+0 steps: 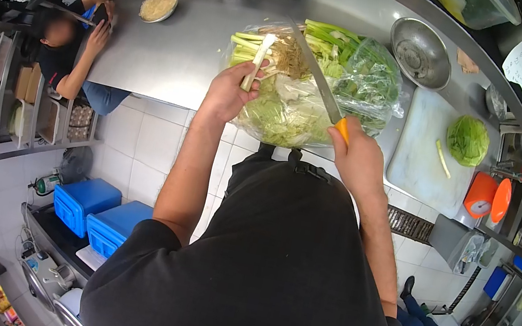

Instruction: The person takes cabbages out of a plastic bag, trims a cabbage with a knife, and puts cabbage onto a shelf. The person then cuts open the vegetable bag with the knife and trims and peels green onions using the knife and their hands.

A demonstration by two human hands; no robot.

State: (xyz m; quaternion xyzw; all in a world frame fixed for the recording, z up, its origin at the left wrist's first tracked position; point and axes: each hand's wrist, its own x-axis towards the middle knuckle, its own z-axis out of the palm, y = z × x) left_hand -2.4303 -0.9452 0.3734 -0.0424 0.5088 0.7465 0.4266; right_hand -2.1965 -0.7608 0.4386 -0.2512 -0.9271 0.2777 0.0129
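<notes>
My left hand (226, 92) grips a pale green-onion stalk (263, 52), held upright over a plastic bag of greens. In my right hand (361, 158) is a long knife (320, 78) with a yellow-orange handle, its blade slanting up and left across the vegetables. Beneath both hands the clear plastic bag (365, 87) lies spread at the counter's edge. More green onions (329, 34) with stringy roots (289, 56) and light leafy trimmings (260, 110) lie on it. The blade and the stalk are apart.
A white cutting board (423, 153) at right bears a cabbage (467, 140) and a cut stalk (443, 159). Beside it stands an orange scale (481, 195). Metal bowls (422, 53) and a bowl of shredded food (159, 4) rest on the steel counter (153, 60). Two other people are nearby.
</notes>
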